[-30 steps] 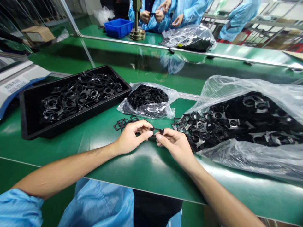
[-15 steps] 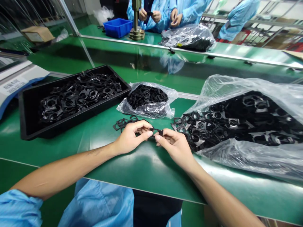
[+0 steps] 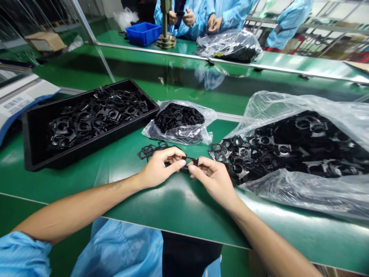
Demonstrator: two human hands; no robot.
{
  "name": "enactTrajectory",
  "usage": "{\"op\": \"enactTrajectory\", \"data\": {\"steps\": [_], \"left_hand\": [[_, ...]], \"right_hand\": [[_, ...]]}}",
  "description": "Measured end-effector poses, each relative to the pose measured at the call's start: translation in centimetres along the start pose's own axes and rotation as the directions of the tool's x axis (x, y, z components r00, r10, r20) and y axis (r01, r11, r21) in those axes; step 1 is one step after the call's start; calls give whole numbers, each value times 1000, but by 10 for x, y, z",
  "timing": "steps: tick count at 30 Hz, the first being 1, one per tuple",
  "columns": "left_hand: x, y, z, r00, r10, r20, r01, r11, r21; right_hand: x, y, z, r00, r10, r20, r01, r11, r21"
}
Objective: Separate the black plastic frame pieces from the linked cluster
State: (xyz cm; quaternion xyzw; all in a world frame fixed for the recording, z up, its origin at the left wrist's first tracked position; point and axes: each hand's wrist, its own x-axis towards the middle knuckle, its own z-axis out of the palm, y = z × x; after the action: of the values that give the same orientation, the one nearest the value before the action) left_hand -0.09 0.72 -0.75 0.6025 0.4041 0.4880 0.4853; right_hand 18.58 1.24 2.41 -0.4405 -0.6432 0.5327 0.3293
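Between my two hands is a small black plastic part [image 3: 190, 158], seen nearly edge-on above the green tabletop. My left hand [image 3: 163, 165] pinches its left end between thumb and fingers. On its right end my right hand [image 3: 211, 175] is closed the same way. Just behind my left hand lies a small heap of loose black ring-shaped frames [image 3: 148, 151], partly covered by that hand. A large clear plastic bag [image 3: 268, 98], lying open, spills many black square frames [image 3: 245, 153] close to my right hand.
A black tray [image 3: 95, 148] of similar parts stands at left, beside a small clear bag [image 3: 184, 134] of black rings. Beyond a metal rail are a blue bin [image 3: 143, 34], a metal post [image 3: 166, 27], another filled bag [image 3: 230, 44] and co-workers' hands [image 3: 188, 18] in blue sleeves.
My hands and the black part stay practically still. Across the table, a co-worker's hands have moved slightly apart.
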Motion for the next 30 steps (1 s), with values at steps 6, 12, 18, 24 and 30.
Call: {"op": "enactTrajectory", "data": {"steps": [6, 12, 18, 24, 30], "left_hand": [[0, 0, 0, 1000, 2, 4, -2, 1000, -5], [-1, -1, -1, 1000, 10, 12, -10, 1000, -11], [0, 0, 0, 1000, -7, 15, 7, 1000, -22], [0, 0, 0, 999, -17, 34, 17, 1000, -24], [0, -1, -2, 998, -29, 53, 30, 999, -14]], "right_hand": [[-2, 0, 0, 1000, 2, 3, -2, 1000, -4], [-1, 0, 1, 1000, -10, 0, 10, 1000, -29], [-2, 0, 1, 999, -44, -6, 43, 997, -61], [-3, 1, 3, 995, -100, -11, 99, 991, -95], [-4, 2, 2, 983, -184, -16, 177, 964, -199]]}}
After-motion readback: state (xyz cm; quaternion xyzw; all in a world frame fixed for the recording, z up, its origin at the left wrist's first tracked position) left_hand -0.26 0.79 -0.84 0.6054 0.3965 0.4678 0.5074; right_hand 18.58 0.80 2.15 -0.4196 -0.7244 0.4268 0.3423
